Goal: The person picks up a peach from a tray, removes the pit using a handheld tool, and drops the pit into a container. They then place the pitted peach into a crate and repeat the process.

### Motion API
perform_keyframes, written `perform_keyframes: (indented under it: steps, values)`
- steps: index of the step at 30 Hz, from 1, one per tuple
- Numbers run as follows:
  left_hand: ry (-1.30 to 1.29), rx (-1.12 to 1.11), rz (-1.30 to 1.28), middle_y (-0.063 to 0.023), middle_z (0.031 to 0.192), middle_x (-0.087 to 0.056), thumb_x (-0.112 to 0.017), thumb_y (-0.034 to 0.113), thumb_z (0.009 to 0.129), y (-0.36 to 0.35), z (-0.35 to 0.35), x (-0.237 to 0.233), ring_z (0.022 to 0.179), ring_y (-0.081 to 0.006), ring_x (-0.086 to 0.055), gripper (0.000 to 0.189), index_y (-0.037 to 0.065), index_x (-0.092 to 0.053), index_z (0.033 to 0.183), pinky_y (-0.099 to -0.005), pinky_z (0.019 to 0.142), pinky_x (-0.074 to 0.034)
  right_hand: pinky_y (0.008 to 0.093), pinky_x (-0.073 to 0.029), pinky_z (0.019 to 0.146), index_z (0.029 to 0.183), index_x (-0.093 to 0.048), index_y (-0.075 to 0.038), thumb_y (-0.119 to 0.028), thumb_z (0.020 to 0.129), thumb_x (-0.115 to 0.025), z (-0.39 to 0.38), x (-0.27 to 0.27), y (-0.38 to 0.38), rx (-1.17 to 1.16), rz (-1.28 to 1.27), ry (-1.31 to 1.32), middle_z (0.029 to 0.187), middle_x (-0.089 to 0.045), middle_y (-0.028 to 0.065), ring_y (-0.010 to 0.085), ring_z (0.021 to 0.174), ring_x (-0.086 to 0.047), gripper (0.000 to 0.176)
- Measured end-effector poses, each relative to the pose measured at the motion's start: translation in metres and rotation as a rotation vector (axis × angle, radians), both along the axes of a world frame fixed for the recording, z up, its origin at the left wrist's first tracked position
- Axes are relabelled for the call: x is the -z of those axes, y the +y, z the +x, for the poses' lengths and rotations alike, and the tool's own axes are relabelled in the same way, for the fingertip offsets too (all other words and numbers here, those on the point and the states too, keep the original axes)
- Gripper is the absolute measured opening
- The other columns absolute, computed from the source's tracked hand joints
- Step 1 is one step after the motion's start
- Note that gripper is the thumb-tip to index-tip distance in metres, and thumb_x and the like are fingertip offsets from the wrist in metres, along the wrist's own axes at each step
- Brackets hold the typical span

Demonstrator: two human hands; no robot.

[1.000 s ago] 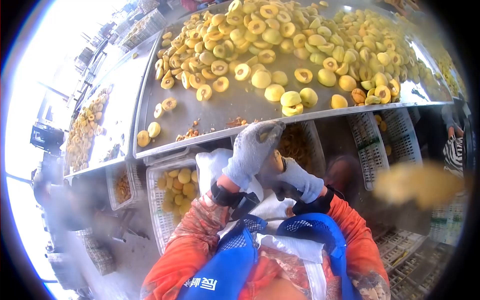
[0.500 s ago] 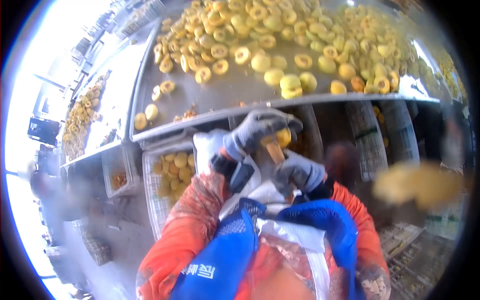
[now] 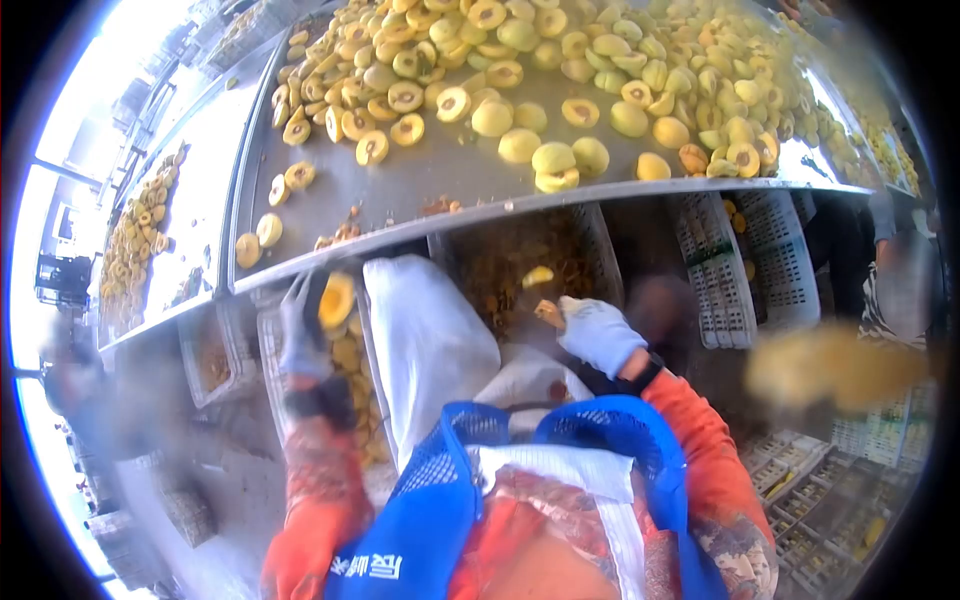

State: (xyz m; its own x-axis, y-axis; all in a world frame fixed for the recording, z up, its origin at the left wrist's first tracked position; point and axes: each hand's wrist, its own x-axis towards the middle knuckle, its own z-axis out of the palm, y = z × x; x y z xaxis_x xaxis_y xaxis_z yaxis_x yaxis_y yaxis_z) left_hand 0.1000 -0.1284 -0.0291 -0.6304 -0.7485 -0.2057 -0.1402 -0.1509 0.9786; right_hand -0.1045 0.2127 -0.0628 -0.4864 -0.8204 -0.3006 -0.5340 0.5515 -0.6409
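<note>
My left hand [image 3: 306, 325], in a grey glove, is over the crate of yellow fruit [image 3: 350, 365] at the left. A cut fruit half [image 3: 337, 300] with an orange hollow lies against its fingers. My right hand [image 3: 596, 332], gloved too, is closed around a small tool with a brown end [image 3: 549, 313], right of the white cloth over my lap. Just above the tool a yellow piece [image 3: 538, 275] shows over a crate of brown scraps [image 3: 500, 250]. Many halved fruits [image 3: 520, 110] lie on the metal table [image 3: 400, 190] in front.
A second table [image 3: 205, 150] with fruit stands at the left, a small crate [image 3: 217, 360] below it. White crates [image 3: 715, 270] stand under the main table at the right. Another person [image 3: 895, 270] is at the far right. A blurred brownish shape covers part of the right side.
My left hand has moved left and down, away from my right hand, to the fruit crate with a cut half. My right hand has risen slightly. The view has shifted a little.
</note>
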Motion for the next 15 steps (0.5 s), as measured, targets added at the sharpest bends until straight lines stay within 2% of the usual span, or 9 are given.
perform_keyframes:
  steps: [3,4,5,6,7,9,11,13,15]
  values:
    - [-0.601,0.044,-0.565,-0.0105,0.116,-0.063,-0.065,0.010,0.087,-0.055,0.080,0.018,0.100,-0.0135,-0.062,0.041,-0.003,-0.055,0.125,-0.0207,0.087,-0.047,0.0398,-0.050,0.078,0.098,-0.061,-0.001,-0.020,0.076,-0.064,-0.043,-0.039,0.000,0.223,-0.176,-0.075,0.092,-0.065,0.0225,0.0373,0.086,-0.062,0.029]
    - [-0.810,0.061,-0.750,-0.0116,0.118,-0.063,-0.065,0.011,0.087,-0.057,0.084,0.003,0.103,-0.0154,-0.061,0.042,-0.003,-0.056,0.125,-0.0228,0.088,-0.048,0.0320,-0.050,0.075,0.109,-0.061,0.000,-0.011,0.075,-0.066,-0.065,-0.047,-0.005,0.290,-0.297,-0.138,0.087,-0.067,0.0131,0.0208,0.080,-0.064,0.036]
    - [-0.505,-0.120,-0.359,-0.0103,0.119,-0.062,-0.063,0.009,0.088,-0.070,0.087,0.006,0.106,-0.0162,-0.059,0.039,-0.003,-0.055,0.125,-0.0255,0.090,-0.047,0.0310,-0.052,0.067,0.108,-0.060,0.000,-0.010,0.077,-0.066,-0.094,-0.038,-0.011,0.274,-0.499,0.054,0.083,-0.067,0.0101,0.0182,0.073,-0.064,0.033]
    - [-0.311,-0.149,-0.293,-0.0096,0.118,-0.062,-0.062,0.008,0.089,-0.095,0.089,0.017,0.106,-0.0158,-0.059,0.039,-0.003,-0.055,0.125,-0.0254,0.091,-0.047,0.0305,-0.052,0.059,0.108,-0.058,0.000,-0.010,0.076,-0.067,-0.130,-0.037,-0.018,0.364,-0.233,0.189,0.082,-0.067,0.0102,0.0180,0.064,-0.064,0.035]
    - [-0.120,-0.190,-0.228,-0.0090,0.118,-0.062,-0.061,0.008,0.089,-0.116,0.089,0.027,0.106,-0.0154,-0.059,0.039,-0.003,-0.054,0.126,-0.0254,0.091,-0.046,0.0311,-0.051,0.054,0.108,-0.058,-0.001,-0.012,0.077,-0.066,-0.169,-0.018,-0.021,0.232,-0.285,0.426,0.079,-0.065,0.0107,0.0185,0.060,-0.062,0.034]
    - [-0.196,-0.167,-0.356,-0.0087,0.120,-0.061,-0.059,0.006,0.090,-0.115,0.038,0.001,0.105,-0.0145,-0.058,0.039,-0.003,-0.053,0.127,-0.0239,0.091,-0.045,0.0323,-0.049,0.045,0.106,-0.057,-0.004,-0.015,0.078,-0.066,-0.246,0.020,-0.026,0.058,-0.375,1.011,0.074,-0.062,0.0119,0.0195,0.051,-0.059,0.031]
    - [-0.181,-0.146,-0.406,-0.0080,0.120,-0.060,-0.060,0.008,0.091,-0.132,-0.016,0.000,0.104,-0.0132,-0.058,0.039,0.001,-0.054,0.128,-0.0229,0.089,-0.044,0.0324,-0.047,0.043,0.108,-0.053,-0.004,-0.016,0.081,-0.064,-0.273,0.004,-0.057,0.706,0.070,-0.113,0.067,-0.056,0.0083,0.0182,0.049,-0.056,0.032]
    - [-0.224,-0.091,-0.519,-0.0085,0.120,-0.059,-0.063,0.009,0.089,-0.160,-0.067,0.008,0.104,-0.0126,-0.057,0.042,0.007,-0.055,0.130,-0.0236,0.087,-0.046,0.0324,-0.047,0.043,0.108,-0.052,-0.004,-0.017,0.080,-0.063,-0.327,0.055,-0.067,0.637,0.095,-0.302,0.067,-0.056,0.0065,0.0177,0.050,-0.057,0.033]
    - [-0.369,-0.130,-0.538,-0.0100,0.119,-0.058,-0.066,0.011,0.087,-0.168,-0.127,-0.004,0.104,-0.0130,-0.057,0.047,0.011,-0.053,0.132,-0.0241,0.088,-0.046,0.0314,-0.049,0.045,0.107,-0.053,-0.005,-0.018,0.077,-0.065,-0.294,0.022,-0.103,0.549,-0.072,-0.340,0.071,-0.058,0.0058,0.0169,0.053,-0.058,0.035]
